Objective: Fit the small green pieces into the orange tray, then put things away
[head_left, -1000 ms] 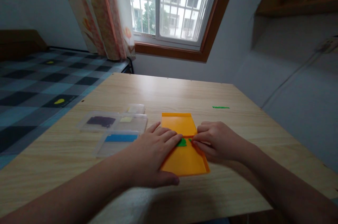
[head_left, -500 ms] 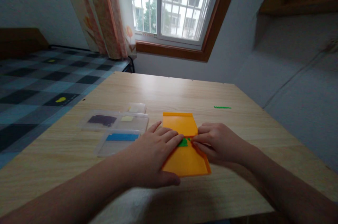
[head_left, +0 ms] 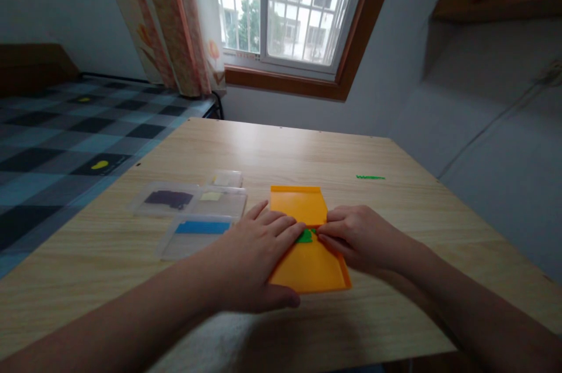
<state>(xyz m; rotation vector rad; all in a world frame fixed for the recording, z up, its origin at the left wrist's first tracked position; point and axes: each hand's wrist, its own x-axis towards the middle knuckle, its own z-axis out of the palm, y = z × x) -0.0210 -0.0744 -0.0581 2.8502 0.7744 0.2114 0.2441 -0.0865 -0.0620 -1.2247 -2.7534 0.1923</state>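
Observation:
My left hand (head_left: pixel 263 256) lies spread over the left side of an orange two-part tray (head_left: pixel 309 270). Its fingertips rest on a flat green piece (head_left: pixel 304 236) near the tray's middle ridge; part of that piece is hidden under the fingers. At the tray's right edge, my right hand (head_left: pixel 357 235) is closed in a pinch. A small green piece (head_left: pixel 314 231) shows right at its fingertips, just beside the flat one. How much of it lies between thumb and finger is hidden.
Left of the tray are clear plastic cases holding a blue piece (head_left: pixel 202 227), a dark purple piece (head_left: pixel 169 199) and a pale yellow piece (head_left: pixel 211 196). A smaller clear case (head_left: pixel 228 178) stands behind. A thin green strip (head_left: pixel 370 177) lies on the wooden table (head_left: pixel 421 215) at right.
Both hands keep nearly the same place on the tray. The right fingertips have shifted only slightly at the green piece; the whole view has moved a touch.

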